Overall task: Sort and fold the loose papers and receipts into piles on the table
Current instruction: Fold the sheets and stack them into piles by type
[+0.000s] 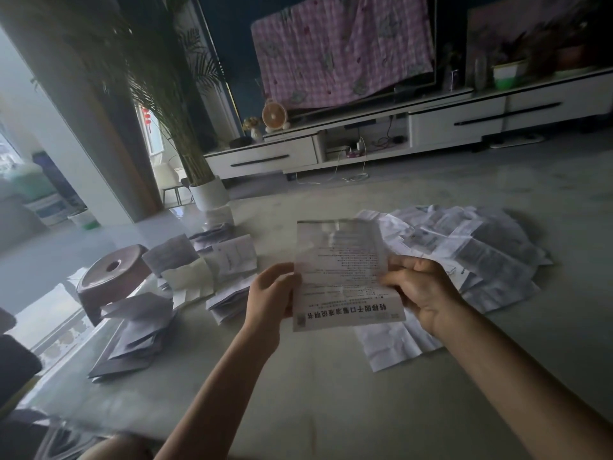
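Sheet (341,270) is up in the air btw both hands, over the table's middle, print upside down to me. Left hand (270,295) has its fingers curled round the sheet's left edge. Right hand (419,293) pinches the right edge, thumb on the front, fingers behind. Top half is blurred, so can't read it.

Risks, as I judge them:
- Paper is thin & creased. If I fold w/o lining up the corners, the crease prob. goes crooked & it won't sit flat on a pile.
- Pulling the two edges apart too hard could tear it along an old fold.
- The unsorted heap (471,247) lies just under & right of my right hand. A careless wrist could drag sheets off it or mix them w/ sorted ones.
- Folded piles (229,260) on the left lean & spring open, esp. the near stack (136,330) close to the table edge. One more dropped on top may tip it off.

Table (298,393) is pale, smooth & glossy, so paper prob. slides easily. A round brown stool (109,273) sits at its left side. Room is dim: potted palm (209,194), low white TV unit (457,124), pink checked cloth (341,48) draped over the screen, small fan (273,116).
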Demonstrator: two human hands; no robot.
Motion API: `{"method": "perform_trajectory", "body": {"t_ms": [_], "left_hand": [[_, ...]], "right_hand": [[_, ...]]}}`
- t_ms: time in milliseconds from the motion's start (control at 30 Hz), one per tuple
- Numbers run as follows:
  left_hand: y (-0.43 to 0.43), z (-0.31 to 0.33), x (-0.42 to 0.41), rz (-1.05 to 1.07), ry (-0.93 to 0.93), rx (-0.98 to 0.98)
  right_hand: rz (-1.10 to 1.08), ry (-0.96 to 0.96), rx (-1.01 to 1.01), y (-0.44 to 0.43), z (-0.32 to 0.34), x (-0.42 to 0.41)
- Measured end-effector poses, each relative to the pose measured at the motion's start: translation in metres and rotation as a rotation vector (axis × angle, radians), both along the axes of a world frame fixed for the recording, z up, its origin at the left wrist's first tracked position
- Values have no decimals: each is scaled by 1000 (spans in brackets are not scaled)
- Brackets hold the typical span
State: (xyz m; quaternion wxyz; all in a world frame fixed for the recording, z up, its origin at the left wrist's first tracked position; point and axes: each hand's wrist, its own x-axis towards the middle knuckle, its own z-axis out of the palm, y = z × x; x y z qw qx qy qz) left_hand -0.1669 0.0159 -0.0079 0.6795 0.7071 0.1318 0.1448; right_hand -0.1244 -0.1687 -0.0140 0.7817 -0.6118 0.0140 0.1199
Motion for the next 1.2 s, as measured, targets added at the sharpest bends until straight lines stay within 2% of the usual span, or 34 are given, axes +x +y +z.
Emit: {"method": "perform_trajectory", "body": {"t_ms": [167,367,467,567,633,733,800,900,1100,1200], "left_hand": [[1,-2,-4,-27,-11,-27],[8,-2,-5,-25,-108,-4],[10,4,-7,-113,-86,156],[3,10,-12,-248,-98,311],[-1,13,-14,-316,-99,269],[2,14,-14,-356,62,76],[3,11,-14,-355,78,157],[-1,4,-15,-291,-9,318],[7,5,-11,-79,-62,387],[12,10,-8,-71,-45,481]], "right_hand": [[31,-28,-40,0,2,-1],[132,-106,-87,-5,10,-5],[158,-274,-289,-9,14,-2],[443,-389,-481,-8,17,-7],[530,-369,-506,-4,14,-10],[496,-377,-477,-3,8,-9],[486,-366,-438,-4,6,-8],[454,-388,-413,4,4,-11],[434,-399,-482,3,3,-10],[503,-366,-504,-5,7,-7]]}}
